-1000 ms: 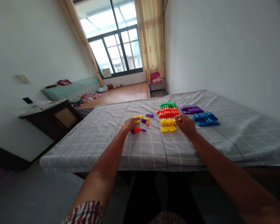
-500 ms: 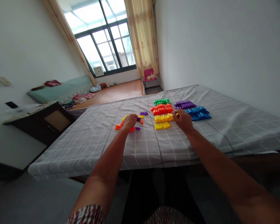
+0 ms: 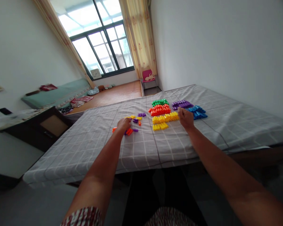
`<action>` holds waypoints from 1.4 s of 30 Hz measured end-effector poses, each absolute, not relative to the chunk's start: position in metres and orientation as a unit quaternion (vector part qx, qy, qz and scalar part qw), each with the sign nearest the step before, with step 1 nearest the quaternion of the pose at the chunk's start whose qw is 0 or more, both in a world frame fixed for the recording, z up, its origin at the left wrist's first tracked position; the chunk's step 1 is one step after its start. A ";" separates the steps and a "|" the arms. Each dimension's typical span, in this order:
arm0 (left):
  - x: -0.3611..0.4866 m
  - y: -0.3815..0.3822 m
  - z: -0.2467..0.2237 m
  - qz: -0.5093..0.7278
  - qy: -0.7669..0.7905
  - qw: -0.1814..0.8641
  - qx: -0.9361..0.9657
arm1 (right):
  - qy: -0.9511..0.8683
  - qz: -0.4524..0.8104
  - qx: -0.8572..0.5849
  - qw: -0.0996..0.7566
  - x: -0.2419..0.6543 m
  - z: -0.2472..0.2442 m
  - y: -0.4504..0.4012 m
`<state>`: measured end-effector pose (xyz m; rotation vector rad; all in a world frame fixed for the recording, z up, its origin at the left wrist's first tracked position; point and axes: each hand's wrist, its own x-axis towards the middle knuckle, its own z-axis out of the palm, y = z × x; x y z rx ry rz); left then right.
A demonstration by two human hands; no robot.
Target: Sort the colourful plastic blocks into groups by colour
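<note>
Small glossy plastic pieces in several colours lie on a grey checked cloth. My left hand (image 3: 124, 124) reaches down over a loose mixed scatter, its fingers curled; what they hold, if anything, is hidden. Around it are orange pieces (image 3: 129, 131), purple pieces (image 3: 141, 115) and yellow pieces (image 3: 139, 118). My right hand (image 3: 185, 118) is closed at the right end of a yellow row (image 3: 165, 118), and its fingers hide whatever is in them. A shorter yellow row (image 3: 160, 126) lies nearer to me. Behind are orange-red rows (image 3: 159, 110) and green rows (image 3: 160, 102).
Purple rows (image 3: 182, 104) and blue rows (image 3: 198, 112) lie at the right, beyond my right hand. The cloth-covered surface (image 3: 141, 150) has its front edge close to my body. A dark cabinet (image 3: 37, 128) stands left, and a pink chair (image 3: 148, 76) beyond the far edge.
My left hand has shifted left within the loose scatter, uncovering purple pieces. My right hand has moved slightly right, and the farther yellow row now shows longer at that end. The view has turned slightly.
</note>
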<state>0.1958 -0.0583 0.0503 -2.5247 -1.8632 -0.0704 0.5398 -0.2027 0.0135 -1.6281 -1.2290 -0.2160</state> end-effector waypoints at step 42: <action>0.313 -0.163 0.027 -0.183 -0.392 -0.072 -0.899 | -0.706 0.132 -0.618 0.319 0.540 -0.008 -0.204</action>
